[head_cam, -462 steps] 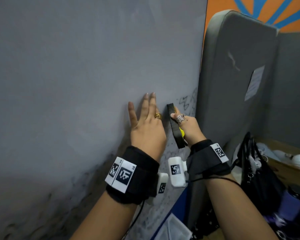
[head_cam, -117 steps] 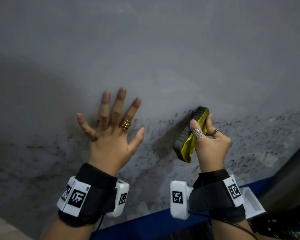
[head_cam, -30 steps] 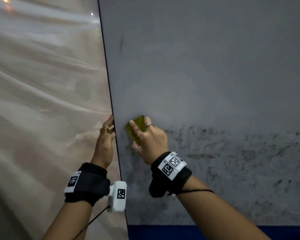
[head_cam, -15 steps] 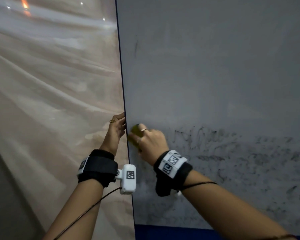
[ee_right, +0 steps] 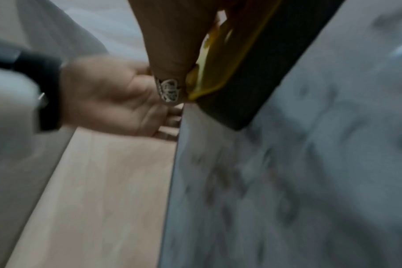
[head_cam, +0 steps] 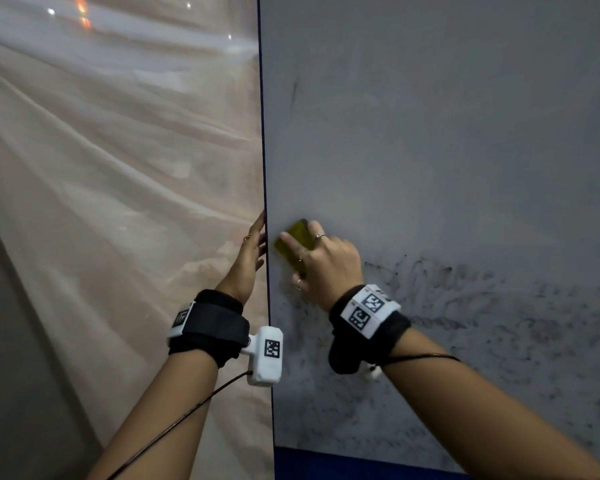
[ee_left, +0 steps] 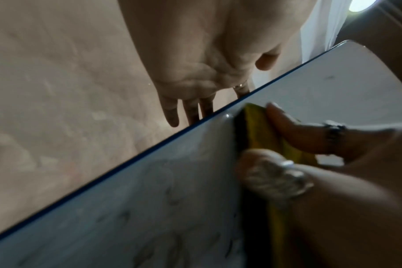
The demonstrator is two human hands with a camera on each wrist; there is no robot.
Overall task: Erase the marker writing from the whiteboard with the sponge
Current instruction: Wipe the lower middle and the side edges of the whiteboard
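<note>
The right hand (head_cam: 329, 263) presses the sponge (head_cam: 293, 242) flat against the whiteboard (head_cam: 447, 150), fingers spread over its yellow back and thumb curled at its near edge, so the dark scrubbing face meets the surface. The sponge sits close to the board's left edge, at the top of the band of smeared marker writing (head_cam: 465, 306) that runs rightward across the lower board. The left hand (head_cam: 248, 261) reaches past that edge with its fingers (ee_left: 190, 110) straight and hooked behind the board, likely to brace the panel so it does not swing under the rubbing pressure. The upper board looks largely clean; the lower band remains grey with residue, so much wiping appears left. Behind, to the left, hangs a pale draped sheet (head_cam: 118, 168).
</note>
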